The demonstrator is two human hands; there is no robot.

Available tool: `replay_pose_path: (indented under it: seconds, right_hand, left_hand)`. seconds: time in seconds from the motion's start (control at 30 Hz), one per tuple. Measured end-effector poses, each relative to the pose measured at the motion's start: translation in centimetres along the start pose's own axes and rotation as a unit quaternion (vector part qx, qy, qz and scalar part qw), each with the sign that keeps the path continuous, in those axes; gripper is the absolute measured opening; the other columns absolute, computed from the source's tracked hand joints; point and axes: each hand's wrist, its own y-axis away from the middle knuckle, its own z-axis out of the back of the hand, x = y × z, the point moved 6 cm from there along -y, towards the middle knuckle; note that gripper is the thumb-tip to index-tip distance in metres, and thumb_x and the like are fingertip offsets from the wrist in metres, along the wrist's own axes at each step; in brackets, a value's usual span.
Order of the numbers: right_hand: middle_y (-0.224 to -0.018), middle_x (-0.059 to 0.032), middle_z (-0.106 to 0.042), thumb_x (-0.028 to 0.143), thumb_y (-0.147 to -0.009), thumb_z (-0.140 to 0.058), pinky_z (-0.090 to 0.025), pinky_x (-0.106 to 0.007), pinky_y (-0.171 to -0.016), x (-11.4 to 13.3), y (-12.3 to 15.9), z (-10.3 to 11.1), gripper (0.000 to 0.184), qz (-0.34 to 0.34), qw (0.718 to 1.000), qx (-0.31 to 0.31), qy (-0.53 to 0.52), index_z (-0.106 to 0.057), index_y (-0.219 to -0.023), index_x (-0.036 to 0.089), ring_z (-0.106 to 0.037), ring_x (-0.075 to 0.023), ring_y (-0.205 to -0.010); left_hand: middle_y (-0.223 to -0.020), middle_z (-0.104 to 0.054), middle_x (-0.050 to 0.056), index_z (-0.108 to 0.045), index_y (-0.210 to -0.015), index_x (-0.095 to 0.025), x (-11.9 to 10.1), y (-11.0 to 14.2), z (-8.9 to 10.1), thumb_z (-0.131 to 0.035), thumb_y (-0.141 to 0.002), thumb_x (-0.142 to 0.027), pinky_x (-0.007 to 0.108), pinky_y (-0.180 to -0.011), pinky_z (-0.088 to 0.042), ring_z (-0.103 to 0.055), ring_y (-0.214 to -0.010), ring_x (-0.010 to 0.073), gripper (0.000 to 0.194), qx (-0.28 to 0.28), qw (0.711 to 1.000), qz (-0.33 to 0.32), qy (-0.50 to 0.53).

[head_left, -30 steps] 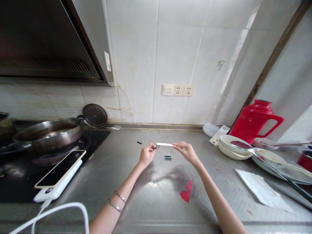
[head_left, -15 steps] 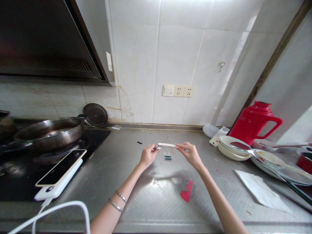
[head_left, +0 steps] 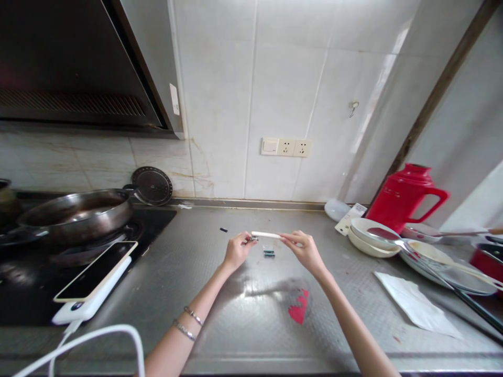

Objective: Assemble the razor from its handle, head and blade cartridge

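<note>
Over the middle of the metal counter, my right hand (head_left: 301, 247) pinches one end of a slim white stick (head_left: 265, 234), which lies nearly level. My left hand (head_left: 238, 252) is closed on a small shiny metal piece (head_left: 253, 239), mostly covered by the fingers, so I cannot tell its kind. The stick's left end is right by the left fingertips; whether it touches the metal piece is unclear. Below the stick, small dark green cylinders (head_left: 269, 253), looking like batteries, lie on the counter. A short black piece (head_left: 223, 230) sits to their left.
At left a steel pan (head_left: 78, 209) stands on the black stove, with a phone (head_left: 96, 271) and a white power bank (head_left: 92, 303) at its edge. Bowls (head_left: 373, 246), a red thermos jug (head_left: 404, 199) and a napkin (head_left: 418, 305) are at right. A red patch (head_left: 299, 309) marks the counter (head_left: 220, 335).
The white stick and my right hand have shifted slightly left, bringing the stick's end closer to the left fingertips. The view has turned a little; the counter items stay put.
</note>
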Motion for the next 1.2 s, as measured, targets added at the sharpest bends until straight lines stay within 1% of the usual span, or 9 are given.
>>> replay_pose_path:
  seconds: [0.07,0.2,0.33,0.47,0.6,0.77,0.9,1.03,1.2]
  right_hand:
    - [-0.065,-0.0059,-0.065,0.048,-0.084,-0.049,-0.040,-0.027,-0.059,-0.2,0.1,0.0,0.036,-0.012,1.000,-0.008,-0.003,-0.073,-0.094,0.023,-0.054,-0.0161,-0.061]
    - [-0.072,-0.0059,-0.068,0.048,-0.084,-0.050,-0.042,-0.026,-0.060,-0.4,0.1,-0.6,0.035,-0.024,0.999,0.021,-0.030,-0.073,-0.095,0.024,-0.056,-0.0162,-0.063]
    - [-0.071,-0.0065,-0.068,0.048,-0.083,-0.051,-0.042,-0.026,-0.061,-0.5,0.2,-0.3,0.036,-0.042,0.999,-0.002,-0.028,-0.073,-0.093,0.022,-0.057,-0.0166,-0.064]
    - [-0.075,-0.0059,-0.069,0.047,-0.083,-0.051,-0.042,-0.027,-0.063,0.3,0.3,-0.5,0.033,-0.020,0.998,0.029,-0.043,-0.073,-0.093,0.025,-0.057,-0.0167,-0.067]
    - [-0.068,-0.0057,-0.066,0.049,-0.083,-0.050,-0.040,-0.028,-0.063,0.7,0.3,0.0,0.034,-0.023,1.000,-0.006,-0.002,-0.073,-0.093,0.026,-0.056,-0.0173,-0.066]
    - [-0.069,-0.0051,-0.066,0.049,-0.083,-0.050,-0.040,-0.029,-0.067,0.8,0.3,-0.2,0.031,-0.010,1.000,0.009,0.009,-0.073,-0.092,0.029,-0.057,-0.0185,-0.069]
    - [-0.068,-0.0053,-0.065,0.048,-0.082,-0.052,-0.041,-0.029,-0.066,-0.1,0.3,0.0,0.031,-0.034,0.999,-0.021,0.001,-0.073,-0.092,0.028,-0.056,-0.0183,-0.067]
    - [-0.081,-0.0060,-0.070,0.046,-0.082,-0.053,-0.043,-0.027,-0.065,-1.3,0.7,-0.8,0.031,-0.050,0.996,0.021,-0.074,-0.072,-0.096,0.025,-0.058,-0.0182,-0.070]
    - [-0.081,-0.0059,-0.070,0.044,-0.082,-0.054,-0.044,-0.028,-0.067,-2.1,1.2,-0.6,0.031,-0.076,0.994,0.010,-0.082,-0.072,-0.096,0.023,-0.059,-0.0185,-0.072]
  left_hand:
    - [-0.069,-0.062,0.000,-0.058,-0.071,-0.018,0.1,0.0,0.0,-0.062,-0.075,-0.033,0.021,-0.063,-0.051,-0.059,-0.065,0.0113,0.016,-0.007,1.000,-0.001,0.004]
    - [-0.067,-0.060,0.000,-0.058,-0.069,-0.018,0.1,0.0,0.0,-0.062,-0.076,-0.033,0.022,-0.061,-0.051,-0.058,-0.063,0.0117,0.017,-0.005,1.000,-0.003,-0.006]
    - [-0.072,-0.062,0.001,-0.059,-0.072,-0.018,-0.2,0.0,0.0,-0.061,-0.076,-0.032,0.022,-0.064,-0.051,-0.060,-0.067,0.0123,0.015,0.006,1.000,-0.007,0.002]
    - [-0.068,-0.061,0.000,-0.059,-0.072,-0.019,-0.4,0.0,-0.1,-0.060,-0.077,-0.034,0.021,-0.062,-0.050,-0.058,-0.065,0.0118,0.016,0.009,1.000,-0.011,-0.008]
    - [-0.068,-0.061,0.000,-0.058,-0.070,-0.018,-0.1,0.0,-0.1,-0.061,-0.076,-0.035,0.022,-0.063,-0.050,-0.058,-0.065,0.0123,0.018,0.003,1.000,-0.003,-0.010]
    - [-0.068,-0.061,0.000,-0.057,-0.071,-0.019,-0.2,0.0,-0.1,-0.059,-0.077,-0.036,0.021,-0.062,-0.050,-0.059,-0.065,0.0122,0.019,0.009,1.000,-0.001,-0.013]
    - [-0.071,-0.062,0.000,-0.057,-0.071,-0.018,-0.3,0.0,0.0,-0.060,-0.077,-0.034,0.022,-0.065,-0.051,-0.060,-0.067,0.0122,0.016,-0.002,1.000,-0.002,0.009]
    - [-0.069,-0.061,0.000,-0.057,-0.070,-0.018,-0.4,0.1,0.0,-0.061,-0.076,-0.033,0.021,-0.062,-0.051,-0.058,-0.065,0.0116,0.017,-0.006,1.000,-0.008,0.009]
    - [-0.072,-0.062,0.000,-0.057,-0.071,-0.019,-0.5,0.1,-0.1,-0.061,-0.076,-0.032,0.021,-0.064,-0.051,-0.059,-0.067,0.0119,0.015,0.001,1.000,-0.010,0.012]
